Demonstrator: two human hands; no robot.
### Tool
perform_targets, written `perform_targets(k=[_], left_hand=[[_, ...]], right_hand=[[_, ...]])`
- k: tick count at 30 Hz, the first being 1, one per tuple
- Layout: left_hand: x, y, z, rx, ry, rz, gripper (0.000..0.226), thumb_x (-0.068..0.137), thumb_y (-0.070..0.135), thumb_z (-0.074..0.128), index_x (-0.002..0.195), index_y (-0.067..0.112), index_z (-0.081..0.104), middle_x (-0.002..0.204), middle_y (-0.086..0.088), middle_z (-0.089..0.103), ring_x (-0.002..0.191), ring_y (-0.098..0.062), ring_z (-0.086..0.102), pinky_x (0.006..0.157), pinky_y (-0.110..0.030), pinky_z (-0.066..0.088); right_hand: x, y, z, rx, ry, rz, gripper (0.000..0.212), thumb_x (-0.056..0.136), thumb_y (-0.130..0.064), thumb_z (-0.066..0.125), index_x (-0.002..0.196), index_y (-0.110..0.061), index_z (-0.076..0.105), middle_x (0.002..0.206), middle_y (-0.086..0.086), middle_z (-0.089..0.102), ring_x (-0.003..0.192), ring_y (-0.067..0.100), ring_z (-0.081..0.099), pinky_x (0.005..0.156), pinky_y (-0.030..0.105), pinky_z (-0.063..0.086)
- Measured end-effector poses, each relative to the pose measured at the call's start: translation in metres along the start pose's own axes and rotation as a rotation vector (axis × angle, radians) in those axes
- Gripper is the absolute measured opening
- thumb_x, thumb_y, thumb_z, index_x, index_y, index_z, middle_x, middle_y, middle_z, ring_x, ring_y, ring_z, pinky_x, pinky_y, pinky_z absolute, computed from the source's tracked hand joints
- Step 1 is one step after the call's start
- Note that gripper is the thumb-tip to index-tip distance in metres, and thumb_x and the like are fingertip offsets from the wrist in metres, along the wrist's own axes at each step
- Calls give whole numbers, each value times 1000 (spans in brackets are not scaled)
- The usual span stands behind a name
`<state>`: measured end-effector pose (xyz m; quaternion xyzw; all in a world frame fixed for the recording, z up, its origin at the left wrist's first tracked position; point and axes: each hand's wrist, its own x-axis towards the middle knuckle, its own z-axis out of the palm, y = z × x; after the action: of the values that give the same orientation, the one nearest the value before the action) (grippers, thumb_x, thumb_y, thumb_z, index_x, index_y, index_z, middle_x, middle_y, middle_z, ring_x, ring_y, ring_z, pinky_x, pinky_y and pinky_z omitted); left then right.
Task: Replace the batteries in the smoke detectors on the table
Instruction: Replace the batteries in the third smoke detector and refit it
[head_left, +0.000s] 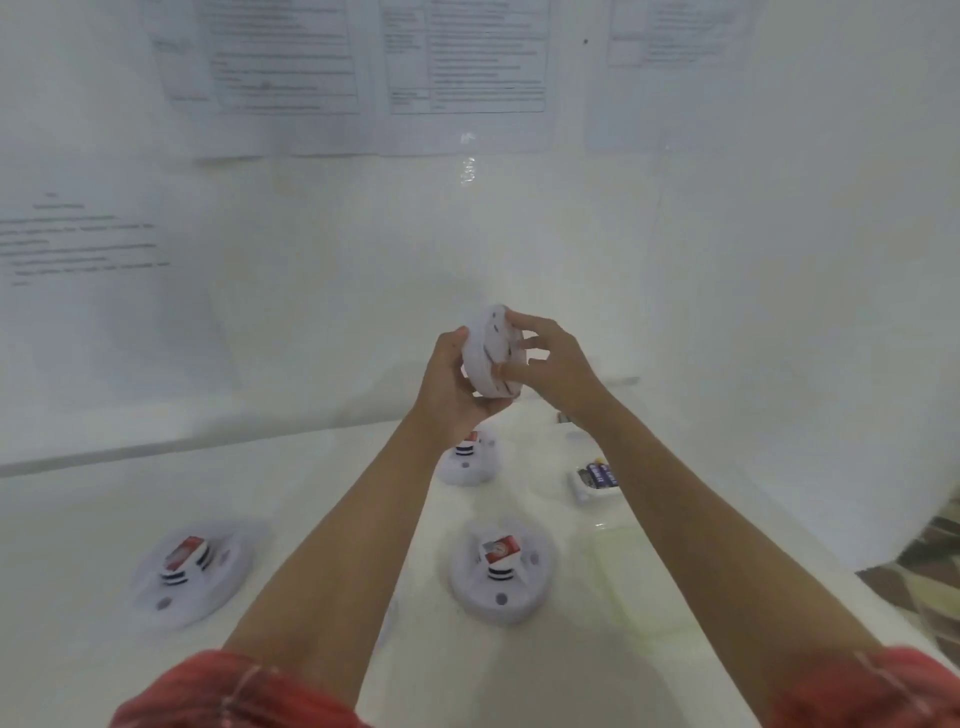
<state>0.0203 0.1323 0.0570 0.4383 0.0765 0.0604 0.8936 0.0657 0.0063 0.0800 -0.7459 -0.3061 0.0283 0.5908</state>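
White detector (488, 358) betw. raised hands (451, 387) (553, 364)

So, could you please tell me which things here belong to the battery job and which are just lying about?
Job: held smoke detector, gripped by left hand and right hand; near-left detector; near-middle detector; far detector; batteries.
Lying about: printed sheets on the wall; patterned floor.

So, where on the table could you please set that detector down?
For the held detector: bare table lies behind the left detector, and right of the near middle detector, this side of the batteries. Crowded between the far detector and batteries.
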Motion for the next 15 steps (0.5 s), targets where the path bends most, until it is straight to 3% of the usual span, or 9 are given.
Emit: perform_targets(k=[3,7,13,15], left_hand=[[10,-23,31,-98,-87,-25,46,91,41,33,117,11,56,114,-14,60,103,-29,55,92,-41,42],[24,-57,61,-86,-44,-7,46,92,44,31,110,14,60,109,-12,64,99,-27,58,87,-45,44],[32,-83,77,39,94,-22,47,92,48,27,104,20,62,101,-7,67,93,-26,61,80,-45,47],[31,-87,79,-8,102,-29,46,92,47,26,102,20,62,101,-7,66,92,-24,59,80,-43,46]], right_hand=[[1,17,-39,-133,-45,-56,65,72,-7,76,131,-16,49,119,-1,44,107,12,47,93,28,45],[2,36,-80,-269,-96,-106,63,70,-11,78,127,-15,51,113,-1,46,102,8,44,87,19,34],[-1,61,-98,-321,-95,-154,63,62,-15,83,120,-16,56,102,-3,49,93,9,47,74,9,36],[-2,65,-99,-338,-99,-157,63,61,-17,84,118,-15,56,101,-2,49,91,11,47,74,13,37]])
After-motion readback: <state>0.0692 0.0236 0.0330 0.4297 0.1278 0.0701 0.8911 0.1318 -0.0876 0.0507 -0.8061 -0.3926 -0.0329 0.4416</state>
